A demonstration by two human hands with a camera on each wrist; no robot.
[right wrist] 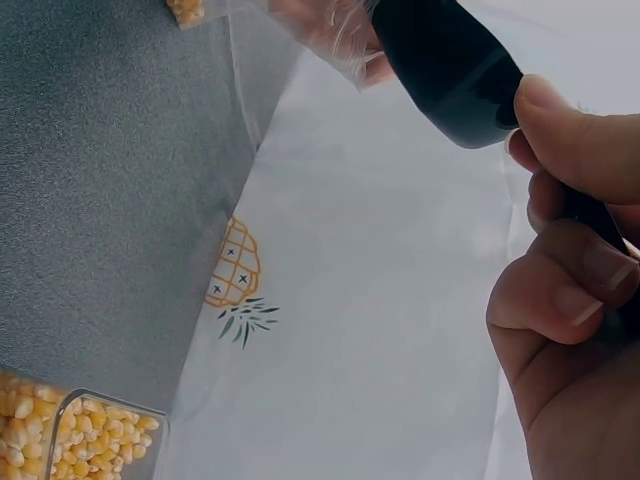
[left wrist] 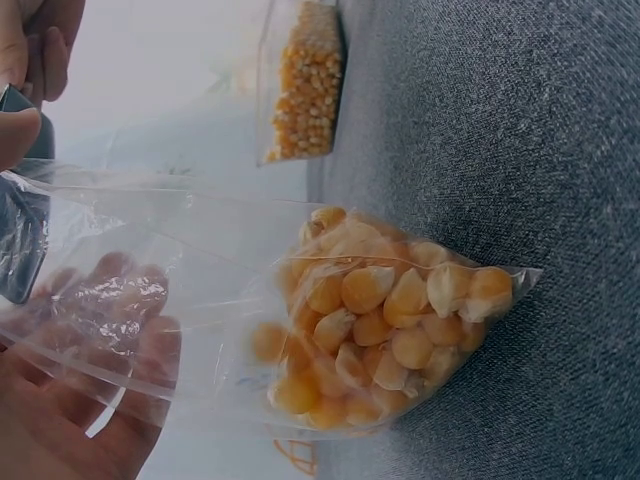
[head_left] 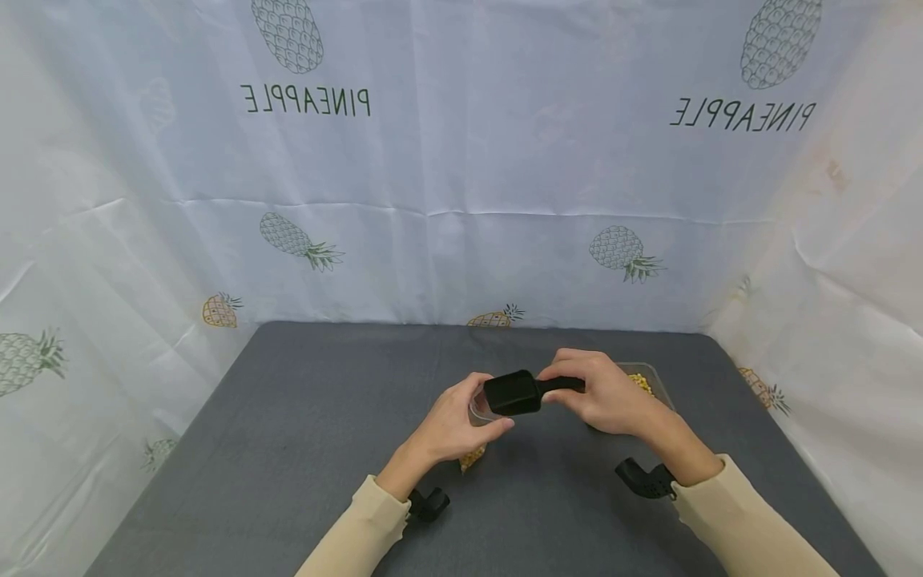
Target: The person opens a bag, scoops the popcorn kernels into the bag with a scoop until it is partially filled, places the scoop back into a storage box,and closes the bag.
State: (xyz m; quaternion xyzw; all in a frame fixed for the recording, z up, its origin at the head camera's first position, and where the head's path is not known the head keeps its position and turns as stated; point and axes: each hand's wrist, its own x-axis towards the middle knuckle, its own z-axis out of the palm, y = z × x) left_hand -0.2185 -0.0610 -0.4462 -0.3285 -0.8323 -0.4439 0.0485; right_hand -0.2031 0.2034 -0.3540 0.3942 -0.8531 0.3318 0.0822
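My left hand (head_left: 454, 421) grips a clear plastic bag (left wrist: 225, 270) around its mouth, thumb on the near side. Yellow corn kernels (left wrist: 375, 320) fill the bag's lower part, and its pointed bottom corner hangs close over the table. With thumb and fingers, my right hand (head_left: 602, 393) pinches the handle of a black scoop (head_left: 512, 393). The scoop's head is turned over at the bag's mouth, its back facing up in the head view. In the left wrist view, part of the scoop shows through the film; its inside is hidden.
A clear plastic container (right wrist: 100, 394) of corn kernels stands on the grey table (head_left: 324, 449) at the right, partly behind my right hand in the head view. A white curtain (head_left: 447, 160) with pineapple prints hangs around the table's back and sides.
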